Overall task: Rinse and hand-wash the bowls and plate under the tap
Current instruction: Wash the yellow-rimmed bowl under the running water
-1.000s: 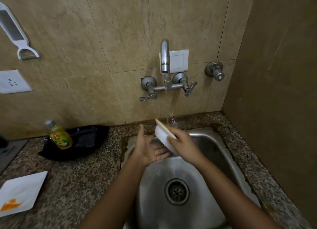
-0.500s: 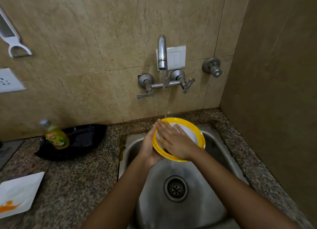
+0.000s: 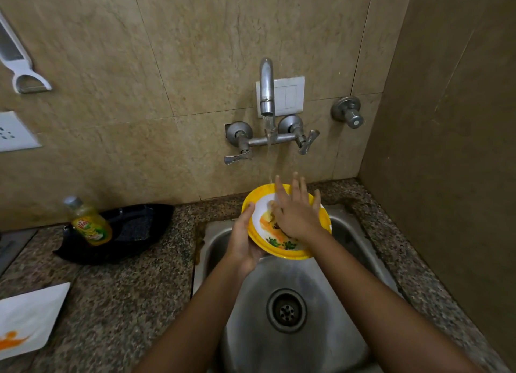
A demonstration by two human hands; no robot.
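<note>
A yellow-rimmed bowl with a white, patterned inside is held tilted over the steel sink, under water running from the wall tap. My left hand grips its left rim, thumb on the edge and fingers underneath. My right hand lies flat inside the bowl with fingers spread and straight, pressing on the inner surface, fingertips past the far rim. A white square plate with an orange smear lies on the counter at the far left.
A yellow dish-soap bottle stands in a black tray on the granite counter left of the sink. The drain sits in the sink's middle. A brown wall closes the right side.
The bowl has turned from edge-on to facing me. My right hand has slid up across its inside, uncovering the orange and green pattern. My left hand keeps its hold on the left rim.
</note>
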